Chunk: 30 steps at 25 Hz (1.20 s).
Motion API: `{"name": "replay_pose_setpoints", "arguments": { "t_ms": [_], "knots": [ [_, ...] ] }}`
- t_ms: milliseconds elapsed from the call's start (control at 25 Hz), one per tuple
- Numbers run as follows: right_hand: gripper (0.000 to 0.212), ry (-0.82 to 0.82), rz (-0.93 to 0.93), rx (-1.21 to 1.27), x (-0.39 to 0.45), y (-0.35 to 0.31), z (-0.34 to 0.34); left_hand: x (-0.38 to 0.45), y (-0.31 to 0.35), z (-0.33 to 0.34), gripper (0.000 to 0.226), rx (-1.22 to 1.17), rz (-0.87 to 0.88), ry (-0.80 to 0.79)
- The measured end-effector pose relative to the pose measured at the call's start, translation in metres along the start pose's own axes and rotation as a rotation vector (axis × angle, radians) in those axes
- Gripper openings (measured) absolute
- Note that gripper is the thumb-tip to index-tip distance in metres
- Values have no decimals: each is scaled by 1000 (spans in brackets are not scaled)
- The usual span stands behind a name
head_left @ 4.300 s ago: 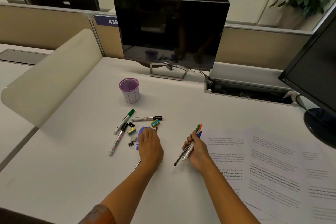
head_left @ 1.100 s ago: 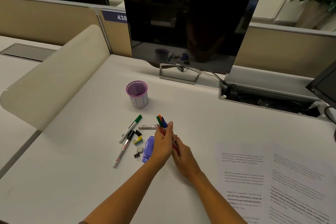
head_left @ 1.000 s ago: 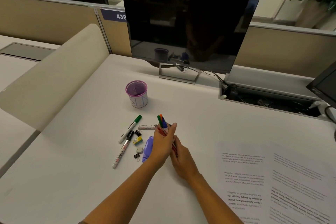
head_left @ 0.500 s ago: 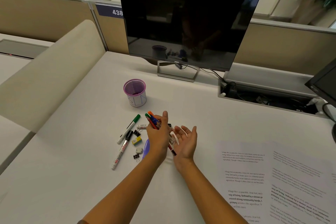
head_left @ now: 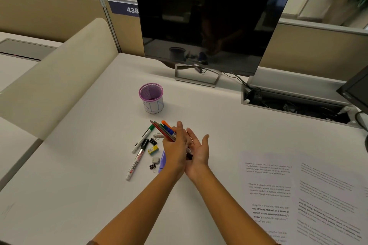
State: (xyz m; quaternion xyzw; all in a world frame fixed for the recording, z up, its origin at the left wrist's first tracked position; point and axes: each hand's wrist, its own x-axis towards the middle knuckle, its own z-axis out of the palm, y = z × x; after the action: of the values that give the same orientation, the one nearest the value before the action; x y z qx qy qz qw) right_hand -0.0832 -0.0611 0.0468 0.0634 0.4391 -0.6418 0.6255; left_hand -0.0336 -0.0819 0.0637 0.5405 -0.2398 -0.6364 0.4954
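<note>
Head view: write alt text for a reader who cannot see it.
A person's left hand grips a bundle of pens over a white desk, the open right hand beside it. Markers and binder clips lie at left, a purple mesh cup beyond; printed sheets at right.

Head-worn wide view, forward and down, seemingly close over desk (head_left: pixel 83 175).
</note>
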Motion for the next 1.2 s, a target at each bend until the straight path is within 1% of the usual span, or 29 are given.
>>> {"name": "replay_pose_setpoints", "arguments": {
  "t_ms": [80, 120, 200, 280, 360, 400, 480, 520, 640, 720, 800, 880, 1000, 1200],
  "knots": [
    [65, -16, -20, -100, 0, 4, 1, 2, -1, -5, 29, 13, -18, 18],
    [64, -27, -46, -162, 1, 7, 1, 6, 1, -9, 35, 46, 4, -8],
    [60, -2, -167, -333, 3, 9, -2, 20, 11, -19, 43, 188, 57, -69],
    [45, 82, -383, -592, 8, 8, -15, 43, 24, -39, 41, 462, 144, -56],
    [23, 172, -630, -863, 15, 5, -40, 71, 36, -72, 35, 829, 317, 7],
    [15, 191, -725, -958, 19, 4, -51, 84, 42, -92, 35, 1008, 372, 63],
    [12, 194, -835, -1056, 25, 4, -67, 108, 55, -130, 41, 1302, 410, 216],
    [14, 177, -841, -1093, 27, 7, -69, 118, 62, -148, 45, 1393, 404, 287],
    [26, 105, -812, -1225, 31, 13, -69, 146, 82, -189, 57, 1502, 360, 424],
    [36, 80, -824, -1256, 31, 13, -70, 159, 91, -211, 70, 1552, 361, 464],
    [44, 63, -857, -1277, 29, 12, -70, 166, 95, -227, 76, 1597, 394, 486],
    [49, 51, -875, -1301, 28, 13, -68, 171, 96, -234, 76, 1641, 443, 488],
    [53, 44, -888, -1324, 27, 13, -66, 175, 98, -233, 69, 1696, 520, 463],
    [53, 32, -903, -1324, 26, 13, -66, 175, 101, -233, 65, 1762, 510, 439]
  ]
}}
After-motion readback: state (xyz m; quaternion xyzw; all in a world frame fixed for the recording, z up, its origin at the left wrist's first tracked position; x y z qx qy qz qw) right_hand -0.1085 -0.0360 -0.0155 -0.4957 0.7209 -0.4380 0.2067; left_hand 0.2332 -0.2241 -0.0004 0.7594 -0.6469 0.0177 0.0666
